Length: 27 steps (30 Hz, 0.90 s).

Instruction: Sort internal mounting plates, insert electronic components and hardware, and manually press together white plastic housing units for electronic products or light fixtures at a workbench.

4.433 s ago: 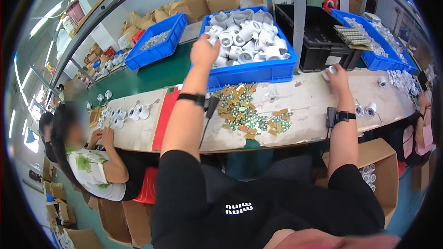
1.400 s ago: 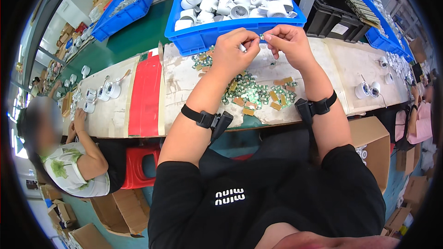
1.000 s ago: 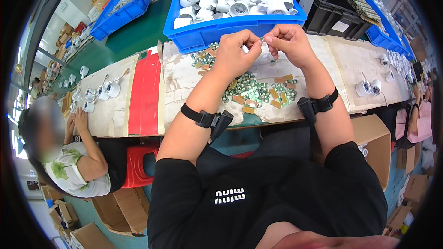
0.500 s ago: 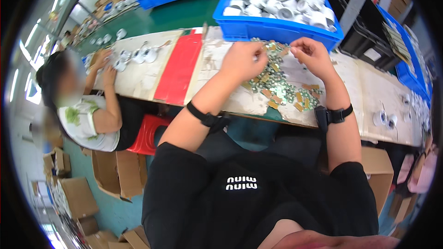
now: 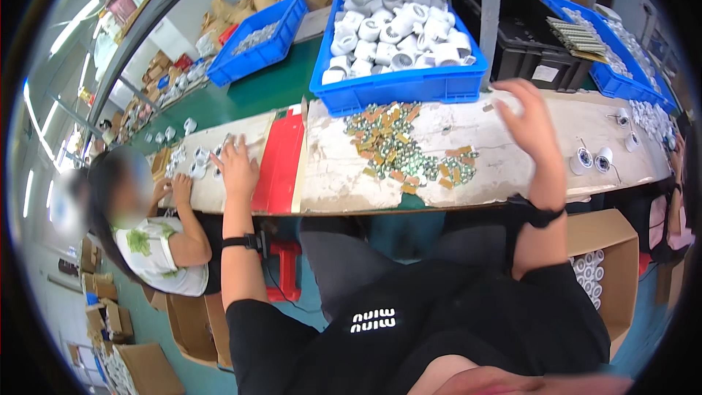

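Note:
My left hand (image 5: 238,167) is stretched out to the left over the table, its fingers apart, just beside some white round housings (image 5: 199,164). Part of what lies under its fingertips is hidden. Off to the right, my right hand (image 5: 528,123) is raised above the table with fingers apart and loosely bent, and I see nothing in it. Between the two hands lies a heap of small circuit boards (image 5: 387,143), green and tan, spread over the worn pale tabletop (image 5: 329,175).
Behind the heap stands a blue crate (image 5: 398,91) full of white housings. A black crate (image 5: 537,66) is at its right. Several wired white housings (image 5: 602,159) stand at the right. A co-worker (image 5: 172,245) sits at the left, past a red strip (image 5: 280,164).
Both hands have left the circuit boards and moved apart: the left one far out to the left, the right one to the right. My view has shifted too, showing more of the table's back.

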Each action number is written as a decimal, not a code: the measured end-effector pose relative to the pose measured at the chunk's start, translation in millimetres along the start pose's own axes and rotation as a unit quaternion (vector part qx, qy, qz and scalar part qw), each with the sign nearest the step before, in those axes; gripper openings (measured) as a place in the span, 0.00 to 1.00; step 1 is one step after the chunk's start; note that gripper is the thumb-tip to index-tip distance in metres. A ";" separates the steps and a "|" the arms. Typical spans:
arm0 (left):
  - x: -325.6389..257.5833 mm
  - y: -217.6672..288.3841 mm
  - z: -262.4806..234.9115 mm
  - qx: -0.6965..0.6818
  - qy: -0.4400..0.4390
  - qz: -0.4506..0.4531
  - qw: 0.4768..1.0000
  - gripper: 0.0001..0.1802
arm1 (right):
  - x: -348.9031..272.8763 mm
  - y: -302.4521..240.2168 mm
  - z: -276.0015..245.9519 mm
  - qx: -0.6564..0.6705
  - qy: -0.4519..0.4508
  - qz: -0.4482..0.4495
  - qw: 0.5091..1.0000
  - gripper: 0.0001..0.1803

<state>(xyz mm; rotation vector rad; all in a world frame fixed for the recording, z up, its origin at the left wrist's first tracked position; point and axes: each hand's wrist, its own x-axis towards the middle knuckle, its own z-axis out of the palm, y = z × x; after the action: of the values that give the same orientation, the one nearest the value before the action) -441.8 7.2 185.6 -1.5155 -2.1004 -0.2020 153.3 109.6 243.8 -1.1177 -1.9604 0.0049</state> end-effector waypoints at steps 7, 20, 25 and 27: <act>105.7 171.4 -72.0 -0.294 0.138 0.110 0.939 0.11 | -127.9 108.7 -78.8 -0.362 -0.086 0.420 0.828 0.34; 162.3 219.6 -75.0 -0.167 -0.118 -0.077 0.976 0.32 | -6.7 -24.4 -18.0 0.277 0.050 0.150 0.948 0.23; 123.9 257.7 -53.5 -0.776 0.068 0.202 0.594 0.31 | 63.1 -27.2 62.7 0.347 0.136 -0.053 0.927 0.26; 104.1 283.0 -61.0 -0.923 -0.167 0.180 0.295 0.30 | 74.9 -23.9 93.1 0.475 0.118 -0.059 0.870 0.25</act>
<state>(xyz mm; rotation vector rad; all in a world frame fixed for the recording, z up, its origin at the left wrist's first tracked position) -185.7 169.7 237.0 -2.9460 -0.5438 -3.1148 56.4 183.5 244.4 -0.3141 -1.4793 0.6654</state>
